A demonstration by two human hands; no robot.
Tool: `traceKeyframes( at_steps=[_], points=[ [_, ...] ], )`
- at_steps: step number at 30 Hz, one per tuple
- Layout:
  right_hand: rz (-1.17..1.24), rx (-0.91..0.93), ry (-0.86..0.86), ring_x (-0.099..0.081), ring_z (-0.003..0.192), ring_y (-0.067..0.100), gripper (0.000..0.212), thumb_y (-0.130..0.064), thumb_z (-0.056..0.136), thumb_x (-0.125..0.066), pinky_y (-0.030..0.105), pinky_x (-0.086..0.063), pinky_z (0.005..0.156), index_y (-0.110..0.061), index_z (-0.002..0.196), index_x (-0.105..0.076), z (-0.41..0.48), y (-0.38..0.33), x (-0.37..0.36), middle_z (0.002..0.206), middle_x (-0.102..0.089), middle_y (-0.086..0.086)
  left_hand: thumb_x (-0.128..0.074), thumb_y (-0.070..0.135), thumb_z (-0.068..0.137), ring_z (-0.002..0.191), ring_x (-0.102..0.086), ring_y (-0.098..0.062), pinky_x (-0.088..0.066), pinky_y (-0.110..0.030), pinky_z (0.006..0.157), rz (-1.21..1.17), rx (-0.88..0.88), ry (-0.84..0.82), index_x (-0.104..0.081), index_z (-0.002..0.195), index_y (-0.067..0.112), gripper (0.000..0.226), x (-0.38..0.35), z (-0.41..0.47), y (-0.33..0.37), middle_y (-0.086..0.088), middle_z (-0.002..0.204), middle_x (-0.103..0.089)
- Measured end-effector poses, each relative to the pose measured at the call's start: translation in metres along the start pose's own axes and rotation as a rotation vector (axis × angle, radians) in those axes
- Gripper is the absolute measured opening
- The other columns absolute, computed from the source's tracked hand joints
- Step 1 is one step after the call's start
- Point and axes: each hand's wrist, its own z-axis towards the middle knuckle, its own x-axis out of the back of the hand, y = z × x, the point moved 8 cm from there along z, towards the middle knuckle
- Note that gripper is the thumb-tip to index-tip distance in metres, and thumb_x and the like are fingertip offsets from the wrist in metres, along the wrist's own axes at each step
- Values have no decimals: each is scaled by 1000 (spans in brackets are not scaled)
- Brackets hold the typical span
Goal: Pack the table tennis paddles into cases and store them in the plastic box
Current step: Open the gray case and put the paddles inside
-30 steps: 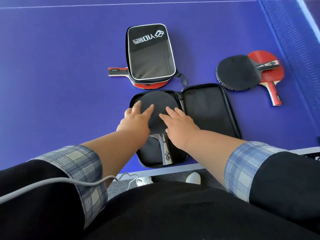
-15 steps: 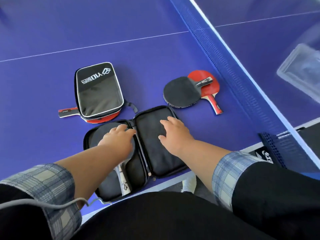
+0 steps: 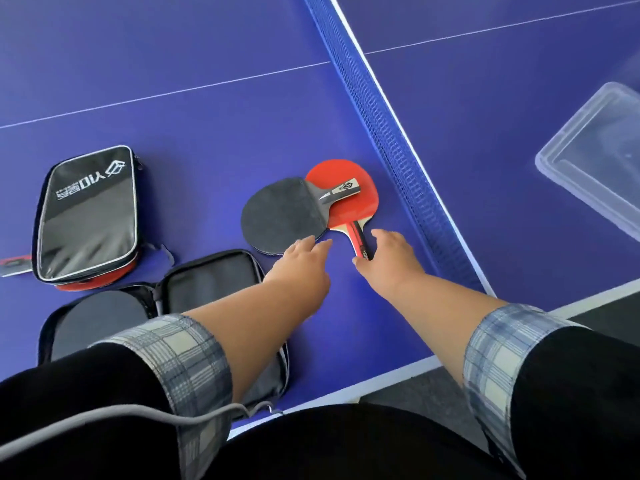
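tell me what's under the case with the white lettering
A red paddle pokes out beneath the case: a strip of red blade along its near edge and the handle end at its left. The rest of the paddle is covered.

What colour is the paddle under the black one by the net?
That paddle is red; head view shows it.

Left hand [image 3: 302, 263], right hand [image 3: 389, 258] — off case [image 3: 207, 282], onto paddles [image 3: 281, 213].
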Motion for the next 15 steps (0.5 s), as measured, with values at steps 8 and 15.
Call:
traceKeyframes(
  at_steps=[8,15],
  points=[
    [21,-63,-67,-64,100,32,53,-40,79,-79,47,-57,82,-16,119,-53,36,2,-28,117,-60,7,-56,23,97,152,9,-30,-26,-57,114,316,160,5,16,154,33,92,-8,54,-24,-6,165,17],
    [2,-62,-30,-63,90,32,39,-36,83,-69,40,-52,70,-17,113,-51,40,0,-28,110,-57,3,-52,11,89,147,-11,-38,-54,-42,80,534,78,61,26,151,28,102,-7,57,-25,-13,164,12]
  ],
)
